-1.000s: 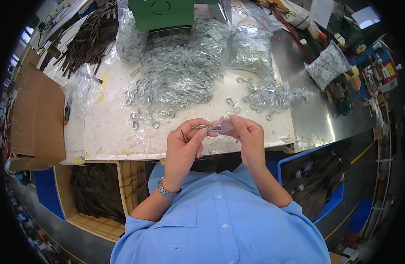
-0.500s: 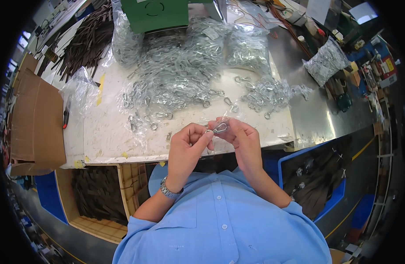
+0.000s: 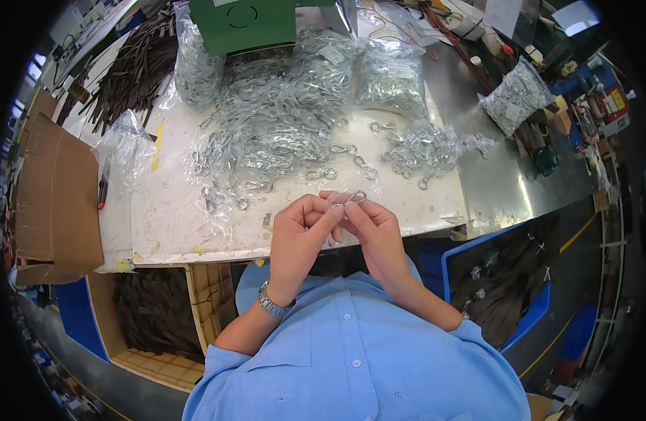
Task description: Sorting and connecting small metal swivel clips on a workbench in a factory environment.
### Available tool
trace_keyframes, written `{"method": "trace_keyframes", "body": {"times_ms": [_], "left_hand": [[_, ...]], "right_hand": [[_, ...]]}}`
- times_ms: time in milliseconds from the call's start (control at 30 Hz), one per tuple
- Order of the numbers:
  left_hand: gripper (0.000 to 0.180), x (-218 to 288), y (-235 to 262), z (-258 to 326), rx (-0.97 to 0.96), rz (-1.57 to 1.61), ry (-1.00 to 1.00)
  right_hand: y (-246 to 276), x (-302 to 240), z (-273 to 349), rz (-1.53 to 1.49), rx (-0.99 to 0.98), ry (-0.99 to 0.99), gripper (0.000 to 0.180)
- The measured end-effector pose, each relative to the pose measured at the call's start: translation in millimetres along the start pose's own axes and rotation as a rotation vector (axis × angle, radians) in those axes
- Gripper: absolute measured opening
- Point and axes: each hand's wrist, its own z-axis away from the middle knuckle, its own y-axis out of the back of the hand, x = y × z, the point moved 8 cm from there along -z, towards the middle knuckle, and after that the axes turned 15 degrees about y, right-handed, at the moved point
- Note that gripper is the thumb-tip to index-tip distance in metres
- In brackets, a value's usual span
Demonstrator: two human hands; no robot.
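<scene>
Looks like a two-handed handling step: one clip (image 3: 356, 197) sits up over the table (image 3: 175, 224) near its front edge, left hand (image 3: 297, 228) pinching one end, right hand (image 3: 379, 234) with thumb and fingers closed on it too. Any move from here probably wants a steady pinch, imo. Loose clips (image 3: 321, 174) and a big bagged pile (image 3: 270, 137) crowd the space beyond

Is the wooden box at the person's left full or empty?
Not empty: dark strips lie inside the box. How deep, I cannot tell.
</scene>
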Motion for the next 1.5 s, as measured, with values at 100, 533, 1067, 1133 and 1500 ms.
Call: {"method": "trace_keyframes", "body": {"times_ms": [100,533,1067,1133,1500], "left_hand": [[0.011,5,-5,-3,-0.040,-0.029,-0.010],[0.044,24,11,4,-0.268,-0.262,0.075],[0.046,5,-13,17,-0.271,-0.304,0.048],[0.042,-5,-10,13,-0.209,-0.309,0.068],[0.038,9,5,5,-0.242,-0.365,-0.021]], "right_hand": [[3,12,3,-0.091,-0.075,-0.021,0.033],[-6,-52,-3,0.995,-0.332,0.444,0.020],[-22,-46,15,1.311,-0.514,0.706,0.039],[-19,-44,15,1.320,-0.498,0.700,0.035],[4,-38,5,0.928,-0.440,0.143,0.018]]}}
